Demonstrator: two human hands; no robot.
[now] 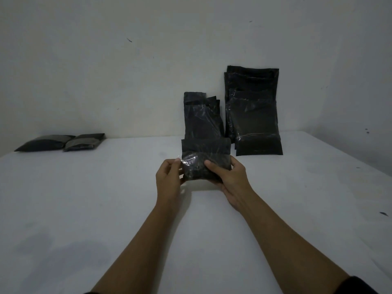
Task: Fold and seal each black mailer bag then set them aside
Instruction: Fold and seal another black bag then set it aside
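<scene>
Plastic, thin and shiny, was what the black mailer bag (205, 164) in my hands was made of, so I judged it would be light, soft and a bit slippery. It was held up just above the white table (84, 209), near the middle of my view. It looked puffy low down, as if something small was inside, and its top part was flat. My left hand (169, 177) pinched the bag's edge at its 9 o'clock side, where a clear strip (180, 160) seemed to stick out, though it was too small for me to be sure what it was. My right hand (227, 177) gripped the bag at its 3 o'clock side, with the thumb across the front and the other fingers behind. I thought the best places to hold it were the two side edges, because the middle would crumple and slide. A hard squeeze could wrinkle it, but I did not think it would break. Then I counted. There was one bag in my hands. At 12 o'clock from it a smaller stack of bags (201, 117) leaned on the wall (106, 60), and at 1 o'clock a bigger stack (253, 111) leaned there too. I could not count the bags in them. At 10 o'clock, well apart, two finished bags (63, 142) lay flat side by side.
</scene>
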